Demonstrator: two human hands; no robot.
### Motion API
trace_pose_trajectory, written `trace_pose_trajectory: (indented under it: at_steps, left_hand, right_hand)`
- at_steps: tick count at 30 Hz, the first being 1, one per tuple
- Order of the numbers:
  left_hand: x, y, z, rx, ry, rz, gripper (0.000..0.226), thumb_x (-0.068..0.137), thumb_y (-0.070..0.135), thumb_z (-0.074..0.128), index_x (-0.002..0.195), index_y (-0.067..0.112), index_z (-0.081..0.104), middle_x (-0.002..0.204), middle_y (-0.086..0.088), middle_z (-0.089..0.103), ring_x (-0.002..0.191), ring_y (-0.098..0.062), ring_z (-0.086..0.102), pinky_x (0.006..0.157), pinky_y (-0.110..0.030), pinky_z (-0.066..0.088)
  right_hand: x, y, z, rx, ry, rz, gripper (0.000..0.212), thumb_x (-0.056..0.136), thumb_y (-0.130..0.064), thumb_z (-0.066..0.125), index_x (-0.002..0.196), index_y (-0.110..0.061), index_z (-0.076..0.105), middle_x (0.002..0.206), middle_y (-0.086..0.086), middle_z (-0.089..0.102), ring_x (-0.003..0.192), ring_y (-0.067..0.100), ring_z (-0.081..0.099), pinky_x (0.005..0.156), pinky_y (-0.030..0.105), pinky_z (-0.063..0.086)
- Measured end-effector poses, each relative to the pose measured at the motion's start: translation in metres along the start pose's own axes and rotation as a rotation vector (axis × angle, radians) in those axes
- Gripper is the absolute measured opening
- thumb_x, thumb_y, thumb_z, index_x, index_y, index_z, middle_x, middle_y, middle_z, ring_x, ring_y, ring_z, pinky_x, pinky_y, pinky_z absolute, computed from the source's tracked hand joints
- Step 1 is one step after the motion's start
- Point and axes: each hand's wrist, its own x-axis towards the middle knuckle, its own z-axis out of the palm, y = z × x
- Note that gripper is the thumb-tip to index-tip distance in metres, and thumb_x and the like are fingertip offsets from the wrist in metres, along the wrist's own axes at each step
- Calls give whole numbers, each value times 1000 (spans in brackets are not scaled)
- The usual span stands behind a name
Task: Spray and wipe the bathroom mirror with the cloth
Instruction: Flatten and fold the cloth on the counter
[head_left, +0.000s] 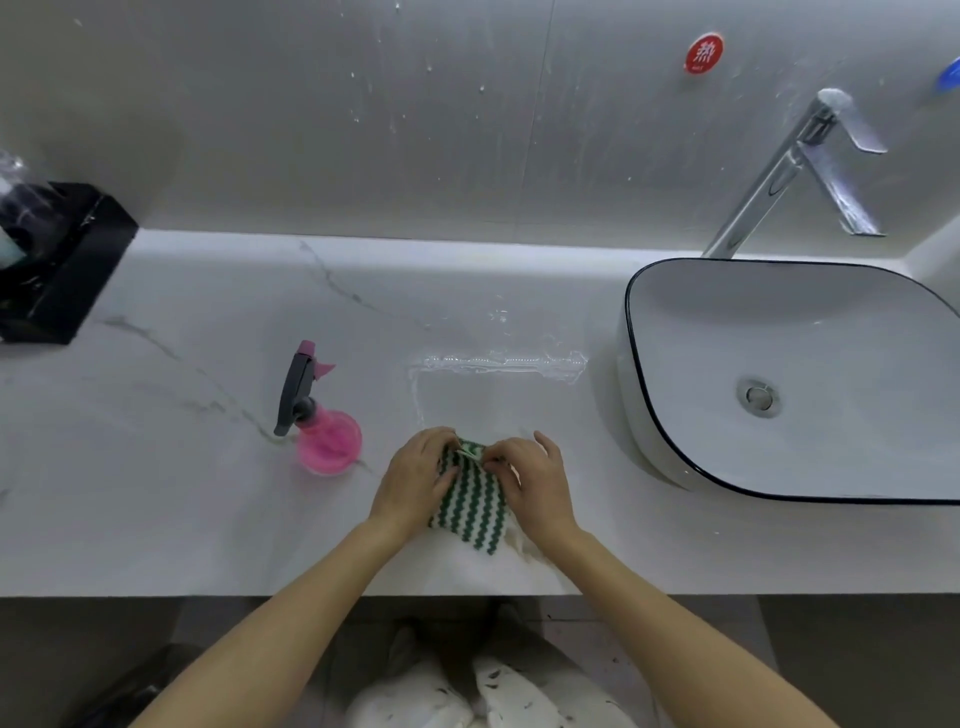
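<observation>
At the far left a black box (62, 260) sits against the wall on the white marbled tabletop (156, 467), with a crumpled clear wrapper on top of it; no writing can be read on it. A wide bare stretch of tabletop lies between the box and the pink spray bottle (323, 426), which stands upright with its grey trigger head pointing away and carries no legible label. Just right of the bottle, near the front edge, the left hand (415, 480) and the right hand (535, 486) pinch the far edge of a green-and-white zigzag cloth (470, 506) that lies flat on the tabletop between them. Beyond the cloth a streak of water (501, 362) glistens on the surface. On the wall above, spotted with white flecks, a round red sticker (704, 53) bears the character 熱. At the right, a white basin (800, 384) with a dark rim stands on the tabletop, well apart from the cloth, under a chrome tap (795, 166).
</observation>
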Motion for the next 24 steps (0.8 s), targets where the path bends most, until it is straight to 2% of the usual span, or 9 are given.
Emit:
trace_pose_trajectory:
  at_steps: [4, 8, 13, 19, 24]
  left_hand:
    - [6, 8, -10, 19, 112, 53, 26, 78, 5, 69, 102, 8, 61, 102, -6, 63, 94, -24, 60, 87, -42, 49]
    - [6, 14, -19, 37, 243, 55, 28, 75, 11, 76, 100, 9, 65, 102, -8, 59, 90, -22, 59, 83, -33, 47]
    - [2, 22, -26, 32, 267, 84, 20, 77, 10, 74, 95, 10, 65, 93, -4, 63, 83, -21, 62, 78, -27, 42]
    - [-5, 23, -30, 5, 246, 47, 15, 81, 16, 71, 94, 15, 64, 92, 4, 66, 88, -15, 62, 84, -30, 46]
    - [-11, 23, -29, -43, 222, 22, 22, 81, 19, 71, 100, 17, 61, 99, 5, 63, 96, -8, 54, 90, -24, 37]
  right_hand:
    - [8, -10, -7, -38, 61, -83, 20, 89, -23, 48, 85, -18, 67, 78, -8, 65, 79, 7, 57, 105, 36, 26]
    - [19, -20, -18, -49, 120, -111, 22, 88, -23, 49, 83, -16, 69, 77, -8, 66, 79, 8, 58, 102, 34, 29]
    - [21, -30, -26, -66, 161, -131, 21, 87, -23, 51, 83, -15, 69, 75, -6, 66, 78, 12, 60, 101, 30, 29]
    - [17, -37, -27, -99, 145, -162, 21, 86, -29, 53, 83, -16, 69, 78, -4, 67, 78, 14, 62, 97, 39, 38]
    - [12, -41, -27, -68, 150, -170, 20, 86, -29, 53, 84, -16, 67, 79, -4, 66, 79, 11, 60, 101, 34, 35]
